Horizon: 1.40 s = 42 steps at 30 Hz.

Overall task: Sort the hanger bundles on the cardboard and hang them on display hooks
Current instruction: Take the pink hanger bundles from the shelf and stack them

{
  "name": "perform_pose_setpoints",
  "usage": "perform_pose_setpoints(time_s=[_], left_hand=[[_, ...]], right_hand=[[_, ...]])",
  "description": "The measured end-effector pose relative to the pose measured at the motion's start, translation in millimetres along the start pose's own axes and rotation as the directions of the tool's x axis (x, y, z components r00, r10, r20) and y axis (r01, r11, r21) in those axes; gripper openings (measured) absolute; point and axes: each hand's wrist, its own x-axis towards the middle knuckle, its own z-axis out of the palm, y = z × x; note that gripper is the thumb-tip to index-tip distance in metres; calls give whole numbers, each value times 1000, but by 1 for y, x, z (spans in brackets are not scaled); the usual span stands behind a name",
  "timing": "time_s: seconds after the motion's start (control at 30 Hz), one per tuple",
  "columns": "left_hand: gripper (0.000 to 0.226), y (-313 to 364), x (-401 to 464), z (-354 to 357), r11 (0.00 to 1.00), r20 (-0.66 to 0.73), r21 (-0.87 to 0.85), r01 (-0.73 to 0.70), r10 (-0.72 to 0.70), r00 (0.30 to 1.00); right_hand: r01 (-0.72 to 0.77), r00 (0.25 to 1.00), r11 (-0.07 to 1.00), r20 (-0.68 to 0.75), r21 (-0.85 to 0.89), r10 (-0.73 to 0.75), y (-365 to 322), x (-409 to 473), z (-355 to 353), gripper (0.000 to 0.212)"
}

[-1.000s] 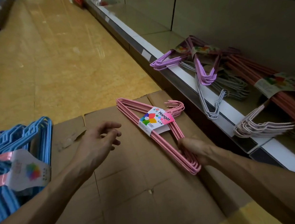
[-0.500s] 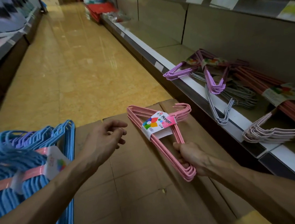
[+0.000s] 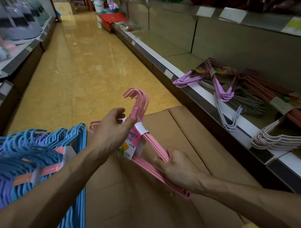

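Note:
A pink hanger bundle [image 3: 142, 103] with a white and pink paper label is lifted above the flattened cardboard [image 3: 165, 130], its hooks pointing up and away. My left hand [image 3: 111, 133] pinches it at the neck just below the hooks. My right hand [image 3: 177, 169] grips the lower corner of the bundle. A stack of blue and purple hanger bundles [image 3: 32, 155] lies at the left edge of the cardboard.
On the low shelf [image 3: 208, 98] to the right lie purple [image 3: 221, 92], white [image 3: 231, 123], pale pink [image 3: 278, 141] and reddish [image 3: 280, 100] hanger bundles. A yellow tiled aisle [image 3: 88, 64] runs ahead, with another shelf unit [image 3: 12, 63] on the left.
My right hand raised the pink bundle off the cardboard and tilted it upright. My left hand moved in and took hold of its neck. The view tilted up.

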Motion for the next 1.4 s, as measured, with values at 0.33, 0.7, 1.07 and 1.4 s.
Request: perform_pose_setpoints(time_s=[0.33, 0.7, 1.07, 1.4], left_hand=[[25, 10, 2, -21, 999, -114, 20, -34, 37, 993], [32, 1, 4, -29, 969, -161, -239, -59, 21, 987], [27, 5, -10, -43, 964, -51, -228, -134, 126, 991], [78, -12, -13, -95, 786, 44, 612, -89, 79, 996]], right_hand=[[130, 991, 990, 34, -50, -128, -20, -29, 25, 39], [-399, 843, 705, 537, 586, 30, -45, -28, 6, 40], [-478, 773, 479, 612, 737, -170, -67, -12, 34, 25], [-401, 812, 609, 573, 684, -109, -67, 8, 77, 25]])
